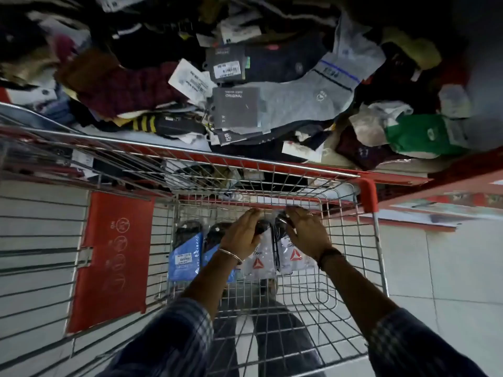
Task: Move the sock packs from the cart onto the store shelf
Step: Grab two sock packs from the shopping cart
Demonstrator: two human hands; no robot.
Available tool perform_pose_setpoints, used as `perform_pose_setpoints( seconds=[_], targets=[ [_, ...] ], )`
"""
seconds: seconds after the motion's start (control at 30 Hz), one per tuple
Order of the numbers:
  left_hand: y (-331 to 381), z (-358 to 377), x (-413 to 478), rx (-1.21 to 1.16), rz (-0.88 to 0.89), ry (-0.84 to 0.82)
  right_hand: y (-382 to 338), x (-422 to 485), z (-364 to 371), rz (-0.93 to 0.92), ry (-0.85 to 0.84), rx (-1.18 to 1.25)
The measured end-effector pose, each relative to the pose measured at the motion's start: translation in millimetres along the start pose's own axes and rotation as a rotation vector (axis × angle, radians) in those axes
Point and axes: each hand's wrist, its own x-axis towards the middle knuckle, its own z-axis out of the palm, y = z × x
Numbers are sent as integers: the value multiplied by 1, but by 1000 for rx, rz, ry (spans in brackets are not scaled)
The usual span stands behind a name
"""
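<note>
Several sock packs lie in a row on the floor of the wire cart [351, 257]. Two on the left have blue card labels [185, 257]. Two on the right are clear packs with a red triangle logo: the left white pack [260, 263] and the right white pack [292, 258]. My left hand [242, 235] rests on the top of the left white pack, fingers curled over it. My right hand [307, 232] lies on the top of the right white pack. The store shelf [394, 179], red-edged, lies just beyond the cart, heaped with loose socks.
A grey sock with an "ORIGINAL" label [235, 106], a maroon sock [128, 88] and a green pack [424, 134] lie in the shelf's pile. The cart's red child-seat flap [114, 257] hangs at the left. A tiled floor shows to the right.
</note>
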Motion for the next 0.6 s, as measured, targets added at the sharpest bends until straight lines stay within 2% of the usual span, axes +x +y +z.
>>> perform_pose_setpoints(
  seconds=[0.13, 0.2, 0.27, 0.4, 0.6],
  targets=[
    [-24, 22, 25, 59, -105, -159, 26, 39, 19, 15, -337, -24],
    [-31, 27, 39, 73, -86, -267, 36, 56, 27, 59, -518, -16],
    [-35, 28, 52, 13, -87, -363, 40, 68, 33, 30, -615, -100],
    [-41, 32, 65, -33, -90, -443, 39, 73, 47, -59, -515, -241],
    [-41, 38, 60, -16, -112, -333, 28, 63, 45, -48, -397, -209]
  ],
)
